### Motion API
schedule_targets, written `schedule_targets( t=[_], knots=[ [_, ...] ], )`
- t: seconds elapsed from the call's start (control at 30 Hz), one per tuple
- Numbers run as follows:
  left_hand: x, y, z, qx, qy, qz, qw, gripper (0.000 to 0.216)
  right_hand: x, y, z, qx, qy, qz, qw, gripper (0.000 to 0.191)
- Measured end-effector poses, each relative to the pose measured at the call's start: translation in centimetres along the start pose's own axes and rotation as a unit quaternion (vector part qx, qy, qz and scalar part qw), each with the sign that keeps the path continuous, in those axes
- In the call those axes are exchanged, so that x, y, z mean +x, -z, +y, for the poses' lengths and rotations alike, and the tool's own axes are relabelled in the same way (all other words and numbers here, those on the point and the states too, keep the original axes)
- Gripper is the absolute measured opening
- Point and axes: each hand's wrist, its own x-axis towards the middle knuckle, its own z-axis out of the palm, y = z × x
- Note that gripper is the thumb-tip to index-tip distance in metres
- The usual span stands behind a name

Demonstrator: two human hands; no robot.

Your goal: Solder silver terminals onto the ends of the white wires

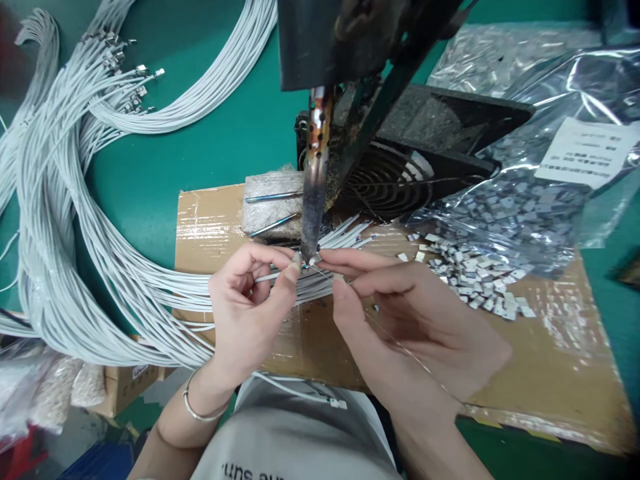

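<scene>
Beneath the soldering iron [315, 173] my left hand [253, 303] is closed in a pinch on the end of a white cable [273, 275]. A small shiny metal piece [313, 261] sits at the iron's tip by my left fingertips; how it joins the cable is too small to tell. My right hand [405, 313] pinches a thin solder wire [407, 352], whose end reaches toward the tip and whose tail runs down past the wrist. More white cables [317, 288] lie under both hands on the cardboard sheet [285, 337].
Small metal pieces [483, 273] spill from a clear plastic bag [550, 160] at right. A black fan [395, 177] stands behind the iron. Left of it, a wrapped block [260, 183] carries two metal rods. Thick white cable bundles [47, 233] cover the left side of the green table [145, 170].
</scene>
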Motion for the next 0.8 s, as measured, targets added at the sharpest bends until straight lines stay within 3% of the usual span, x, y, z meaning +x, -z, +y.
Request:
schedule_targets(
  t=[0.8],
  knots=[
    [0.02,0.15,-0.25,-0.003,0.0,-0.002,1.0,0.013,-0.05,0.09,0.45,0.009,0.012,-0.01,1.0,0.025]
  ],
)
